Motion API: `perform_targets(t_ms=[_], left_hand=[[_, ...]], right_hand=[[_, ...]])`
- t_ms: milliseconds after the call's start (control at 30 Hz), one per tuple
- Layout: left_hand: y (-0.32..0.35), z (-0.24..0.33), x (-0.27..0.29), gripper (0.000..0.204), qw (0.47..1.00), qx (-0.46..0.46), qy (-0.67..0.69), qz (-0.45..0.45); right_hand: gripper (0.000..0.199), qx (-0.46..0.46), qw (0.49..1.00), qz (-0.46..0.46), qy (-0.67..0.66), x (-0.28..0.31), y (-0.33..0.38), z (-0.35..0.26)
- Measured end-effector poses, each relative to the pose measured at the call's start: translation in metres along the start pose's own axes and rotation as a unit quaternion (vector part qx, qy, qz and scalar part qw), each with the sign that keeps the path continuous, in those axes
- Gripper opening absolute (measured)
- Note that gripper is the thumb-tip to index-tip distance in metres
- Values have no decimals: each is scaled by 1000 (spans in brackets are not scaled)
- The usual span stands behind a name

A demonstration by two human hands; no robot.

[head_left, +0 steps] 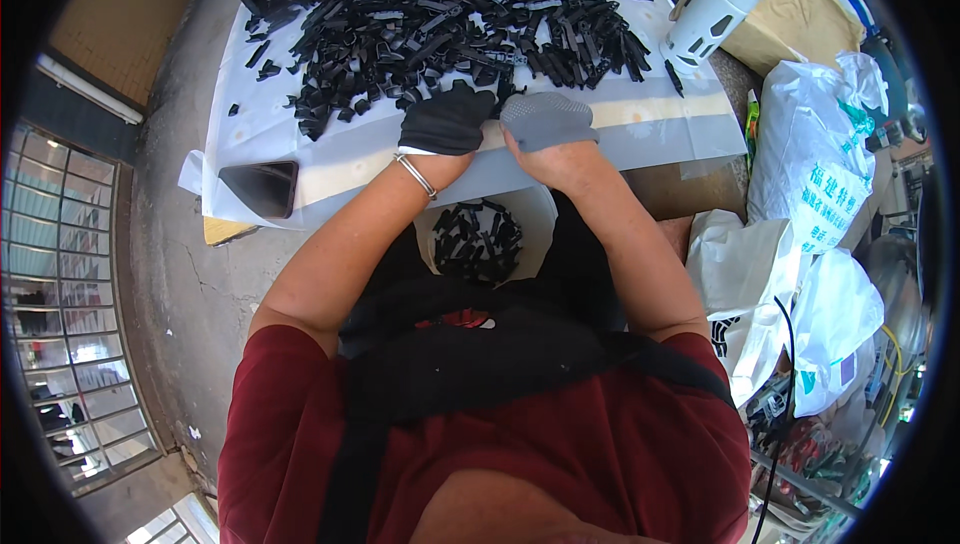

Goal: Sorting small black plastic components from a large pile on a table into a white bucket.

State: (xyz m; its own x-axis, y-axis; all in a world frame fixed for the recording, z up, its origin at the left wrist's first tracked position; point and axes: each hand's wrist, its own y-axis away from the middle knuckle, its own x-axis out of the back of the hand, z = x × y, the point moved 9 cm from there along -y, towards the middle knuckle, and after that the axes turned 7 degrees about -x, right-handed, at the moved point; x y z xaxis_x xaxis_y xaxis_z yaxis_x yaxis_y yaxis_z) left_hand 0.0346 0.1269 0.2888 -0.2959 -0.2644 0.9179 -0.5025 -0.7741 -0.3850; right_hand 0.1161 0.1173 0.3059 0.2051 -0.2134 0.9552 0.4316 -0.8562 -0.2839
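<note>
My left hand [446, 121], in a black glove with a metal bangle at the wrist, is curled closed at the near edge of a pile of small black plastic strips [400, 39]. Close beside it, almost touching, my right hand [548, 123] wears a grey dotted glove and is also curled. The backs of both gloves hide the fingertips, and what lies between them cannot be made out. Below the hands, between my legs, a whitish tub [541, 219] holds more black pieces [477, 242].
A dark phone [270, 189] lies at the left of the white-covered table [650, 149]. At the far right stand a white tumbler [712, 16] and a black pen-like item [674, 78]. Full white sacks [815, 154] and a white bag [745, 294] crowd the right side. A barred window [75, 294] is at left.
</note>
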Motion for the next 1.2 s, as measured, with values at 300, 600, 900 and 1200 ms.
perform_targets(t_ms=[300,600,900,1200], left_hand=[[52,-53,29,25,988,133,23,81],[98,-80,-16,17,538,432,711,137],[90,-27,-9,23,404,344,843,89],[108,1,2,33,777,192,597,-60]], right_hand=[[21,64,995,72,27,6,-5,1],[22,116,990,84,-4,8,6,-27],[20,65,977,91,-184,29,30,-62],[18,55,956,50,-284,22,44,-58]])
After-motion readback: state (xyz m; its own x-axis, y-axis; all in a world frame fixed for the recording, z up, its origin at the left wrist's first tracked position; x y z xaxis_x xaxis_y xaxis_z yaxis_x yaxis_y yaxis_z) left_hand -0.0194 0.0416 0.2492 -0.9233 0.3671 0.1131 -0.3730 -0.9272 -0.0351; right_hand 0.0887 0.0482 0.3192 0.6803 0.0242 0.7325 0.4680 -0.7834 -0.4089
